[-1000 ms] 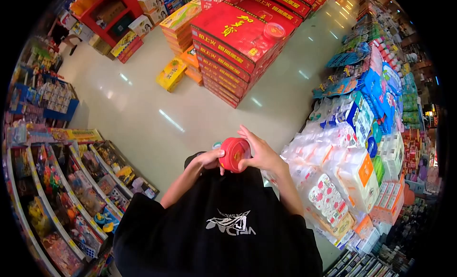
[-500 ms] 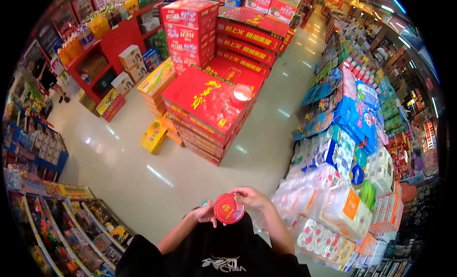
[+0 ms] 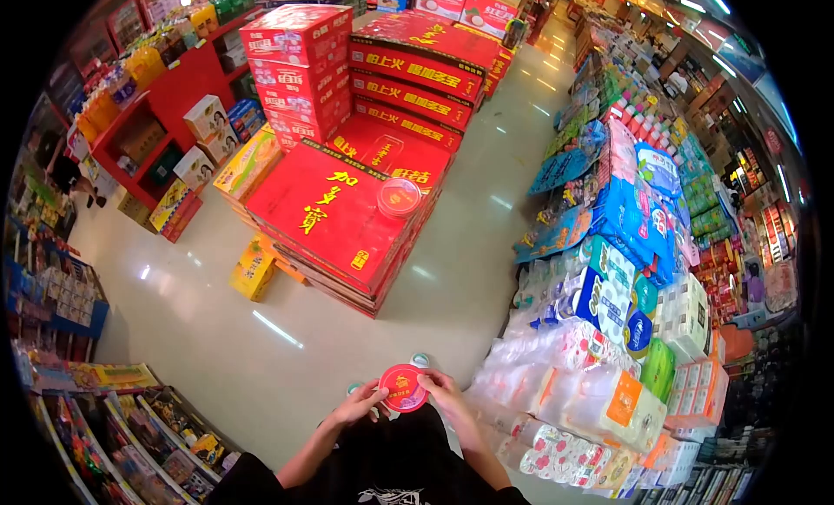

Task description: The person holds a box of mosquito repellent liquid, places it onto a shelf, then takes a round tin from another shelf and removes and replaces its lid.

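A round, flat red tin (image 3: 404,389) with a gold emblem on its lid is held in front of my body, its top facing up toward me. My left hand (image 3: 360,402) grips it by the left edge, with the thumb at the rim. On the opposite side, my right hand (image 3: 443,393) has its fingers closed at the upper right rim. The tin's underside and the fingertips beneath it are hidden. Another round red tin (image 3: 399,198), similar in look, lies on the right side of a stack of red cartons (image 3: 326,214) ahead.
Packs of tissue rolls (image 3: 578,379) and blue packages (image 3: 625,214) are piled along my right. Racks of small goods (image 3: 165,427) stand at lower left. A yellow box (image 3: 253,269) sits on the floor beside the cartons. Red shelves (image 3: 156,140) with bottles on top stand at back left.
The view has moved, so the carton stack appears larger and further left. My right hand has shifted down the tin's right rim, and my left fingers now close on its left edge.
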